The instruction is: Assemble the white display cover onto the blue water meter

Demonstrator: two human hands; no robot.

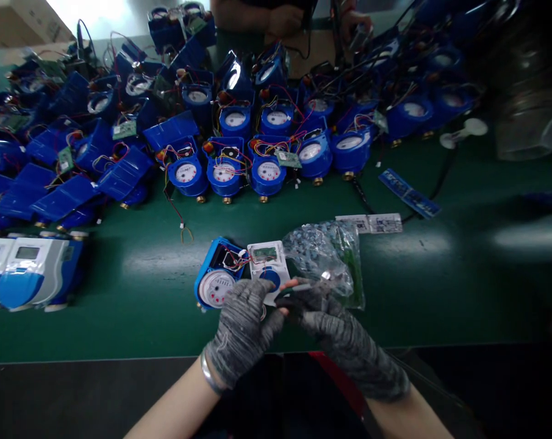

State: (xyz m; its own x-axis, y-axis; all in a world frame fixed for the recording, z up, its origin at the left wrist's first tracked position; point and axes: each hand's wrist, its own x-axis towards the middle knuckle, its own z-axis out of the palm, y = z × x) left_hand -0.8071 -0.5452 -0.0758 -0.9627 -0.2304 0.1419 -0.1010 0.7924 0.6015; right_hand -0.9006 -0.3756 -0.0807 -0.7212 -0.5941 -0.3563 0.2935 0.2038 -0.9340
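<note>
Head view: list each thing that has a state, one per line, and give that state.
Water meter: housing open, wires exposed, lying on the green table.
White display cover: off the meter, beside it.
Plastic bag: crumpled, lying flat.
Left hand: gloved, resting on the meter.
Right hand: gloved, fingertips at the cover and bag.
Finished meters: closed, far left.

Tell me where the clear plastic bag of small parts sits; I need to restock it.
In the head view, the plastic bag lies on the green table, just right of the open blue meter, right above the right hand.
</note>
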